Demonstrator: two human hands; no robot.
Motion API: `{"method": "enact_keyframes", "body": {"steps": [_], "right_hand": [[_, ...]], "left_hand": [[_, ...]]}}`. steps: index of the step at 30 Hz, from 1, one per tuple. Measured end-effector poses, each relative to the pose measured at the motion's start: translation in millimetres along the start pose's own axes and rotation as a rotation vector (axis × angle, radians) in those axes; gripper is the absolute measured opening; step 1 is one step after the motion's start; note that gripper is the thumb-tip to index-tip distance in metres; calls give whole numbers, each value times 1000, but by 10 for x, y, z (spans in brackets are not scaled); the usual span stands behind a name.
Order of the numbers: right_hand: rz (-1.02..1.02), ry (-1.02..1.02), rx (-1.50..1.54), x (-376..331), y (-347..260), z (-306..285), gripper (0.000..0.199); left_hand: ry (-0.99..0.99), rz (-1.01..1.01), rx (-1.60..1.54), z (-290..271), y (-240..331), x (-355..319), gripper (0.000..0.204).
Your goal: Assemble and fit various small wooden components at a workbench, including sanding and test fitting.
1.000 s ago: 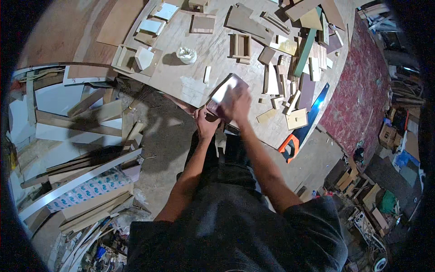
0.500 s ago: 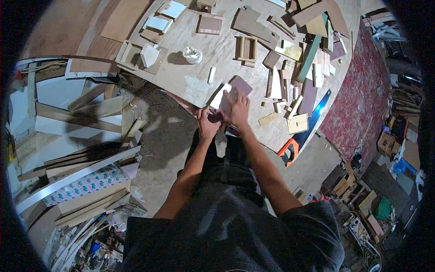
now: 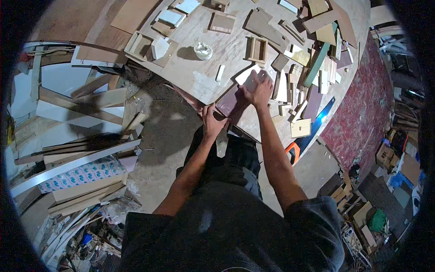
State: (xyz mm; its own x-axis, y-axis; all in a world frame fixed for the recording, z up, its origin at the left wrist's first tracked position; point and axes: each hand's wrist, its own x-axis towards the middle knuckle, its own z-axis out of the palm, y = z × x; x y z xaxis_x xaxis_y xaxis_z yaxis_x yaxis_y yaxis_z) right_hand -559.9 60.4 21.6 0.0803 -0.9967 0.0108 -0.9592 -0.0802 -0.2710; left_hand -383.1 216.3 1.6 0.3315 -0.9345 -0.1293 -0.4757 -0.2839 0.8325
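A flat purple-brown board (image 3: 232, 99) lies at the near edge of the workbench. My left hand (image 3: 212, 123) grips its near left corner, with thumb and fingers apart around the edge. Toward the board's far end, my right hand (image 3: 260, 90) presses down on a flat white piece (image 3: 248, 76), its fingers bent over the top. Whether that piece is paper or a thin panel I cannot make out. A small white strip (image 3: 220, 73) lies left of the board, and a small wooden frame (image 3: 257, 49) stands beyond it.
A jar with white contents (image 3: 203, 51) stands on the workbench (image 3: 176, 77). Many wood offcuts (image 3: 312, 68) cover its right side. A handsaw with an orange handle (image 3: 293, 152) lies at the right edge. Stacked boards (image 3: 81, 113) fill the floor at left.
My right hand has slid away from me and to the right along the board, carrying the white piece, baring the near part. My left hand stays at the near corner. The view has shifted slightly.
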Motion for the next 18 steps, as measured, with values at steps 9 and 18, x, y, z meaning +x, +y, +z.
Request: {"method": "enact_keyframes", "body": {"steps": [9, 18], "right_hand": [[-201, -169, 51, -539, -371, 85, 90], [-155, -53, 167, -815, -612, 105, 81]], "left_hand": [[36, 58, 46, -37, -27, 36, 66], [22, -3, 165, -46, -193, 65, 75]]}}
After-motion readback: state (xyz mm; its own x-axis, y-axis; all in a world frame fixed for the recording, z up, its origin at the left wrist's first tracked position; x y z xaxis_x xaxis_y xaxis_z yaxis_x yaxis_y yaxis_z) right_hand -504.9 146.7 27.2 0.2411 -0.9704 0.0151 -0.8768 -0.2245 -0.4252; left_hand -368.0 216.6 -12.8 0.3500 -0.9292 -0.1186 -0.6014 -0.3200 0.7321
